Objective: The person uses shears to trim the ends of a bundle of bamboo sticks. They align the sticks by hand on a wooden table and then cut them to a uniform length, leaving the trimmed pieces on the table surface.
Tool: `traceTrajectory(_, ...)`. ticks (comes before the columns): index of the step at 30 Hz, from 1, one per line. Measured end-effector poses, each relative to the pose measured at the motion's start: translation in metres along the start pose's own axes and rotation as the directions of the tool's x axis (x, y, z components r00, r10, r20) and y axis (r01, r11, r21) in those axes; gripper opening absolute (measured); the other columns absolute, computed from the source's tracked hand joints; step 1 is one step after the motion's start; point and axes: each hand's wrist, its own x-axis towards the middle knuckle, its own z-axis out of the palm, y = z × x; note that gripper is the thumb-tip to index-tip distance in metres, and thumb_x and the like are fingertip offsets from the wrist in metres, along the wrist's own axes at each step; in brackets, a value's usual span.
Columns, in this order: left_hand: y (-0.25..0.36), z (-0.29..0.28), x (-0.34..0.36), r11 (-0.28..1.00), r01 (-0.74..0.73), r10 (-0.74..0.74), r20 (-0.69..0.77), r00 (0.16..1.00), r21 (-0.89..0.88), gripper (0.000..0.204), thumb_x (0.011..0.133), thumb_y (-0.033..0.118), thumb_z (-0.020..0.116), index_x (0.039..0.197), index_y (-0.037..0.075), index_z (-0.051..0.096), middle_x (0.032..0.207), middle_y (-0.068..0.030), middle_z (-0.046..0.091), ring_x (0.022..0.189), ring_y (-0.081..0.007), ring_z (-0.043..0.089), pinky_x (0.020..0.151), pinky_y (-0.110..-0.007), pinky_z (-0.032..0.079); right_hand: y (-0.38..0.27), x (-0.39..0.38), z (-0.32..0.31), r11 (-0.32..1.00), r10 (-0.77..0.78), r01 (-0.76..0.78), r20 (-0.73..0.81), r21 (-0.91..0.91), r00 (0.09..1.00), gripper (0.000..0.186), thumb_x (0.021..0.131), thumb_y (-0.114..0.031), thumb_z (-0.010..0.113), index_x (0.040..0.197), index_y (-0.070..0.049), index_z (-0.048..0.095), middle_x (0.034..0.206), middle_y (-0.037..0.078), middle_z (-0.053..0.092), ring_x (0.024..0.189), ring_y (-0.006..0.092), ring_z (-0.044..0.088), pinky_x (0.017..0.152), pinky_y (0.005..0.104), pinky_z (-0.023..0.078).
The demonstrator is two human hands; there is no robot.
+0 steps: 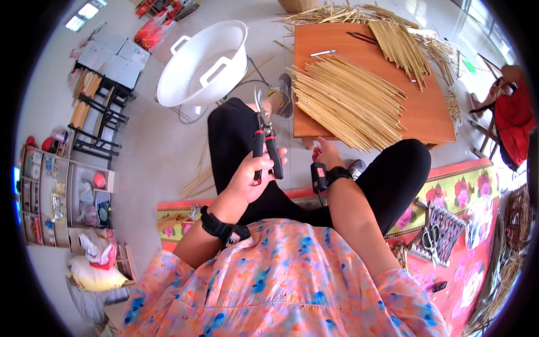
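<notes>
My left hand (254,171) is wrapped around pruning shears (264,137) with black and red handles. Their metal blades point up and stand a little apart, above my left knee. Near the front edge of the low orange-brown wooden table (429,121) is my right hand (325,151), its fingers partly stretched and nothing visible in them. A broad layer of straw-coloured stalks (348,101) lies slantwise on the table, just beyond that hand. A second, smaller bundle of stalks (398,50) lies at the table's far right. Both my wrists carry black straps.
A white two-handled tub (205,64) stands at the far left. On the table are a pen (323,53) and a dark slim tool (361,37). Loose stalks litter the floor behind it. Scissors (430,238) lie on the flowered cover at right. Another person in red (514,118) sits far right.
</notes>
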Motion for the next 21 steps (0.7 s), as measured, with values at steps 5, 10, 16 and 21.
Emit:
traceTrajectory(5, 0.001, 0.024, 0.029, 0.999, -0.036, 0.037, -0.012, 0.999, 0.001, 0.041, 0.073, 0.014, 0.061, 0.113, 0.011, 0.052, 0.111, -0.0052, 0.058, 0.102, -0.0201, 0.054, 0.083, -0.042, 0.04, 0.004, 0.014, 0.009, 0.67, -0.545, 0.534, 0.147, -0.516, 0.825, 0.01, 0.084, -0.011, 0.057, 0.078, -0.003, 0.056, 0.06, 0.003, 0.052, 0.046, 0.0128, 0.047, 0.04, 0.026, 0.037)
traceTrajectory(10, -0.004, 0.003, 0.047, 0.999, -0.036, 0.037, -0.103, 0.994, 0.004, 0.05, 0.072, 0.022, 0.059, 0.121, 0.013, 0.048, 0.117, -0.0088, 0.057, 0.106, -0.0218, 0.052, 0.086, -0.039, 0.038, -0.02, -0.056, 0.028, 0.863, -0.441, 0.467, 0.163, -0.193, 0.882, 0.005, 0.081, -0.005, 0.059, 0.08, -0.001, 0.058, 0.064, 0.005, 0.056, 0.055, 0.0116, 0.053, 0.048, 0.0247, 0.044)
traceTrajectory(16, -0.032, -0.036, 0.077, 0.999, 0.004, -0.012, -0.195, 0.981, -0.043, 0.045, 0.072, 0.022, 0.06, 0.115, 0.013, 0.05, 0.113, -0.0065, 0.058, 0.102, -0.0211, 0.053, 0.082, -0.042, 0.04, -0.081, -0.005, 0.026, 0.017, -0.73, 0.613, 0.41, -0.79, 0.548, 0.025, 0.084, -0.016, 0.058, 0.107, -0.008, 0.06, 0.089, 0.013, 0.066, 0.067, 0.0274, 0.063, 0.062, 0.0383, 0.051)
traceTrajectory(21, -0.047, -0.078, 0.096, 0.991, 0.056, -0.088, -0.267, 0.96, -0.124, 0.042, 0.071, 0.021, 0.063, 0.111, 0.013, 0.049, 0.11, -0.006, 0.058, 0.097, -0.0211, 0.055, 0.077, -0.042, 0.042, -0.117, 0.002, 0.062, -0.604, -0.658, 0.304, 0.676, -0.737, 0.33, 0.037, 0.086, -0.029, 0.057, 0.121, -0.017, 0.056, 0.125, 0.009, 0.057, 0.118, 0.0325, 0.049, 0.096, 0.0535, 0.037)
